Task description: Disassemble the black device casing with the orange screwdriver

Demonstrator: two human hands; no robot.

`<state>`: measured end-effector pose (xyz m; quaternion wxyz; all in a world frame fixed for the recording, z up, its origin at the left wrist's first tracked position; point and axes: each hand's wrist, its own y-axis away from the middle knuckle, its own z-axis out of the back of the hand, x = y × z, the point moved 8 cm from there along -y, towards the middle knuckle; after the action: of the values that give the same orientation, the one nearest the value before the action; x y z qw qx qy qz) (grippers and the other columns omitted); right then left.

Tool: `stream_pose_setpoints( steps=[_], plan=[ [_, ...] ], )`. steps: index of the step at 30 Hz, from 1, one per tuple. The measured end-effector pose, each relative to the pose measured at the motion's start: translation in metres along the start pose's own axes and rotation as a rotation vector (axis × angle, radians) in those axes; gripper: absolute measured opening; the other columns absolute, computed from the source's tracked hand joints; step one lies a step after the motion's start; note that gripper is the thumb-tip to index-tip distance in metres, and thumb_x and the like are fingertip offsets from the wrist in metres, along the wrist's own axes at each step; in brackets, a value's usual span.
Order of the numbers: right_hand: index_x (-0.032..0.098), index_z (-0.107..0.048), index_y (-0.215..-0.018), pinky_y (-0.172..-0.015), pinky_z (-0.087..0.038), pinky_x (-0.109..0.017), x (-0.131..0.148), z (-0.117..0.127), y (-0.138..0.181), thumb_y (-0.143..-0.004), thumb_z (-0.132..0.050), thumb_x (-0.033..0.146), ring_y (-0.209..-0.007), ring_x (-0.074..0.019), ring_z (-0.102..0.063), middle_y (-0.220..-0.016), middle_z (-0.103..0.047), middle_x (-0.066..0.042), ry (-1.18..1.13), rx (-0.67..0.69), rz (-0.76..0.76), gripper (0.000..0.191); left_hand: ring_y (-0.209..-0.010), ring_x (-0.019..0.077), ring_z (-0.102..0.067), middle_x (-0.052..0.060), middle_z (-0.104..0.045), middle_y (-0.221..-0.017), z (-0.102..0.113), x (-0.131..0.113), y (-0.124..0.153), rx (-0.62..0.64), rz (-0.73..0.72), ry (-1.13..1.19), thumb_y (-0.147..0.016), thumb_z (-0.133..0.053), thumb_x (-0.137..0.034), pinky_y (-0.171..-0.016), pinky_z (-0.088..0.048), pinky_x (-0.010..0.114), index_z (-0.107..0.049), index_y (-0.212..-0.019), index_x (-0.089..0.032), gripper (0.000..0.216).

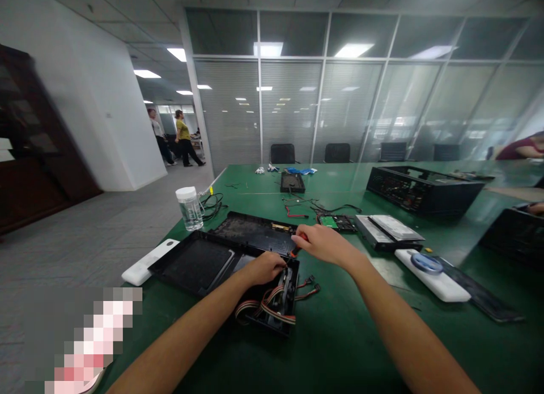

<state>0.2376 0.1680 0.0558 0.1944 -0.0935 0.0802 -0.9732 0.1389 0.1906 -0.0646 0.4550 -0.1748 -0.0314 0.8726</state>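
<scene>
My left hand (264,267) rests with curled fingers on the top edge of a small black device (274,306) with striped cables, near the table's front. My right hand (323,244) is closed round a red-handled screwdriver (298,242) whose tip points down toward the device beside my left hand. Behind them a black flat case (221,249) lies opened on the green table (340,348). The fingertips of my left hand are hidden against the device.
A clear lidded jar (190,208), a white slab (148,262), a circuit board (335,222), a drive stack (389,231), a white unit with a blue disc (431,273) and black chassis (423,188) lie around. Two people (174,137) walk far left; another person's sleeve (521,148) shows at right.
</scene>
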Motion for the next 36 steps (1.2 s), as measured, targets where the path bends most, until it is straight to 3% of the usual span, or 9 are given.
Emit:
stream_pose_setpoints(
  steps=[5,9,13,16,19,24,27,33,36],
  plan=[
    [0.016,-0.061,-0.09,-0.052,-0.039,-0.024,-0.043,-0.019,0.018,-0.084,-0.042,0.049,-0.052,-0.011,-0.05,-0.062,-0.055,0.0,-0.794,0.137,0.014,0.039,-0.086,0.0149,-0.057,0.005,-0.064,-0.091,0.003,-0.002,0.001,-0.004,-0.066,-0.069,-0.084,-0.047,-0.015,-0.08,-0.041,0.023,-0.063,-0.095,-0.016,0.02],
    [0.019,-0.056,-0.102,-0.058,-0.045,-0.023,-0.087,-0.055,0.047,-0.079,-0.054,0.039,-0.061,-0.0088,-0.052,-0.078,-0.058,-0.001,-1.65,-0.095,-0.16,0.031,-0.09,0.0158,-0.056,0.007,-0.062,-0.094,0.014,0.004,-0.001,-0.037,-0.07,-0.159,-0.085,-0.045,-0.016,-0.084,-0.04,0.024,-0.062,-0.096,-0.015,0.02],
    [0.021,-0.056,-0.087,-0.052,-0.042,-0.018,-0.085,-0.095,0.066,-0.068,-0.064,0.02,-0.059,-0.0054,-0.048,-0.085,-0.055,0.001,-1.877,-0.159,-0.214,0.02,-0.084,0.0183,-0.059,0.009,-0.064,-0.084,0.019,0.027,0.003,0.076,0.046,-0.284,-0.081,-0.047,-0.014,-0.08,-0.044,0.027,-0.065,-0.084,-0.014,0.018],
    [0.019,-0.049,-0.071,-0.039,-0.03,-0.016,-0.052,-0.097,0.069,-0.072,-0.059,0.023,-0.046,-0.0039,-0.037,-0.071,-0.049,0.004,-1.697,-0.107,-0.133,0.011,-0.077,0.0196,-0.061,0.01,-0.066,-0.078,0.016,0.044,0.012,0.196,0.175,-0.347,-0.075,-0.05,-0.011,-0.072,-0.047,0.027,-0.068,-0.078,-0.015,0.018],
    [0.019,-0.053,-0.079,-0.047,-0.038,-0.02,0.0,-0.087,0.082,-0.084,-0.043,0.031,-0.052,-0.0085,-0.045,-0.069,-0.051,0.001,-1.148,-0.013,0.005,0.017,-0.075,0.0212,-0.063,0.012,-0.066,-0.077,0.016,0.045,0.018,0.228,0.231,-0.389,-0.071,-0.052,-0.011,-0.069,-0.048,0.028,-0.068,-0.08,-0.015,0.019],
    [0.022,-0.049,-0.114,-0.085,-0.04,-0.032,0.08,-0.098,0.128,-0.074,-0.052,0.021,-0.102,-0.0207,-0.051,-0.122,-0.049,-0.007,-0.318,0.132,0.275,0.04,-0.08,0.0246,-0.062,0.015,-0.066,-0.082,0.021,0.034,0.022,0.257,0.263,-0.419,-0.067,-0.06,-0.016,-0.07,-0.048,0.03,-0.068,-0.08,-0.013,0.015],
    [0.023,-0.043,-0.119,-0.079,-0.044,-0.032,0.087,-0.112,0.141,-0.07,-0.051,0.017,-0.099,-0.0215,-0.054,-0.128,-0.043,-0.007,-0.145,0.131,0.202,0.05,-0.083,0.0238,-0.061,0.012,-0.066,-0.09,0.03,0.033,0.023,0.248,0.257,-0.343,-0.067,-0.065,-0.027,-0.072,-0.047,0.029,-0.066,-0.089,-0.018,0.024],
    [0.023,-0.045,-0.118,-0.069,-0.048,-0.032,0.072,-0.115,0.159,-0.066,-0.054,0.016,-0.087,-0.0233,-0.059,-0.11,-0.057,-0.007,-0.049,0.087,0.114,0.054,-0.092,0.0178,-0.056,0.008,-0.062,-0.097,0.066,0.039,0.003,-0.001,0.176,-0.294,-0.081,-0.05,-0.024,-0.083,-0.04,0.025,-0.06,-0.101,-0.017,0.023],
    [0.023,-0.049,-0.114,-0.067,-0.048,-0.031,0.06,-0.119,0.176,-0.062,-0.055,0.013,-0.084,-0.0238,-0.06,-0.106,-0.06,-0.007,-0.012,0.085,0.091,0.053,-0.088,0.0165,-0.056,0.006,-0.062,-0.095,0.052,0.05,-0.016,0.118,0.173,-0.255,-0.078,-0.056,-0.027,-0.078,-0.041,0.023,-0.06,-0.101,-0.015,0.026]
  ],
)
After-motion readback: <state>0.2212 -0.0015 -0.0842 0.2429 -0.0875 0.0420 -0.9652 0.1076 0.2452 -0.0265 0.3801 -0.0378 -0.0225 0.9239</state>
